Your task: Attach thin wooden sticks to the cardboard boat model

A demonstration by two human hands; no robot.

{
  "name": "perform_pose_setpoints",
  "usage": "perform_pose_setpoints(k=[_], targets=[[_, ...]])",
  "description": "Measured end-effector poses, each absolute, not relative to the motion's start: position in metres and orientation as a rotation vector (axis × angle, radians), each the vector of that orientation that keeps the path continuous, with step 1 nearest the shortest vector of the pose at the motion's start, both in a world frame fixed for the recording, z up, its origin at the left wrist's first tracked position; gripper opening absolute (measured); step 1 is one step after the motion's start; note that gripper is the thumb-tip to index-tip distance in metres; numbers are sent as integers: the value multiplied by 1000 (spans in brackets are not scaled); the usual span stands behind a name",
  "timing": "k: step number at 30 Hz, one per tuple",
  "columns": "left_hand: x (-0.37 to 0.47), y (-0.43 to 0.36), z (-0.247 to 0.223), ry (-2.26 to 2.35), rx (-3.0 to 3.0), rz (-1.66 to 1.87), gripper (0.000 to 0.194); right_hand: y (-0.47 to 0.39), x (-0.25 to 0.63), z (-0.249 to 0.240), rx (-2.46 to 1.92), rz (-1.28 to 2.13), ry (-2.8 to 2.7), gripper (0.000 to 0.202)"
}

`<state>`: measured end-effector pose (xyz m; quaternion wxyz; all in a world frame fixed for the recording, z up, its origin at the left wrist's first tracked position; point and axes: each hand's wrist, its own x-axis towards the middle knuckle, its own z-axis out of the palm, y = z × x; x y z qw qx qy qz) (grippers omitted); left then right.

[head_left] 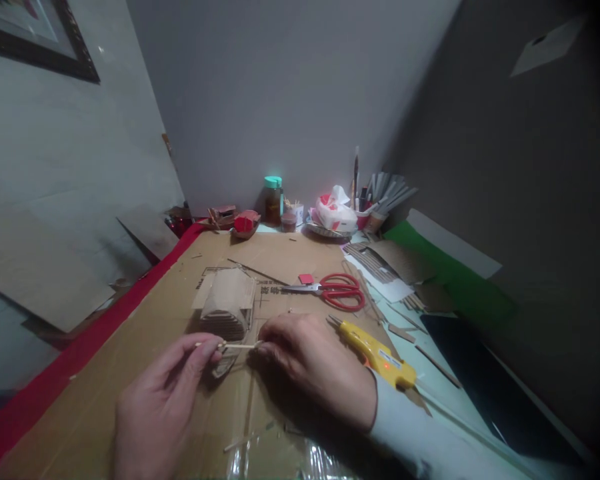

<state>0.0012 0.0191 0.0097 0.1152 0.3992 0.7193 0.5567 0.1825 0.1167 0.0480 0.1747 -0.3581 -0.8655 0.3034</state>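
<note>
A thin wooden stick (233, 345) is held level between two bare hands, low in the middle of the view. Its long axis runs left to right across the person's front. The left hand (163, 400) pinches the left end, fingers (207, 347) narrowed onto it, with a short tip left showing beyond them. The right hand (313, 367) meets the stick's right end with its fingertips closed on it, the back of the hand facing up and a pale sleeve (430, 440) trailing toward the lower right. Both hands are on the stick, neither clearly nearer than the other.

Just beyond the stick, touching or nearly touching it, a small cardboard model (226, 303) with a curved corrugated roof is seen; whether the stick rests against it cannot be told.

The counter is covered by a large flat sheet of brown cardboard (145, 373), edged on the left by a red strip (55, 373). A yellow glue gun (377, 353) lies just right of the right hand, nozzle pointing up-left. Red-handled scissors (335, 291) lie further back, well apart from the hands. Cardboard offcuts are scattered to the right.

At the back against a grey wall stand a green-capped bottle (273, 199), a tissue pack (335, 212) and a cup of tools (375, 200). The room is dim.
</note>
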Motion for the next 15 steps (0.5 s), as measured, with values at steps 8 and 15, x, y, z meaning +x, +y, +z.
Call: perform_pose_setpoints(k=[8, 15], targets=[[-7, 21, 3, 2013, 1141, 1628, 27, 117, 183, 49, -976, 851, -2480, 21], [-9, 19, 2, 1971, 1084, 1695, 27, 121, 184, 49, -986, 827, -2494, 20]])
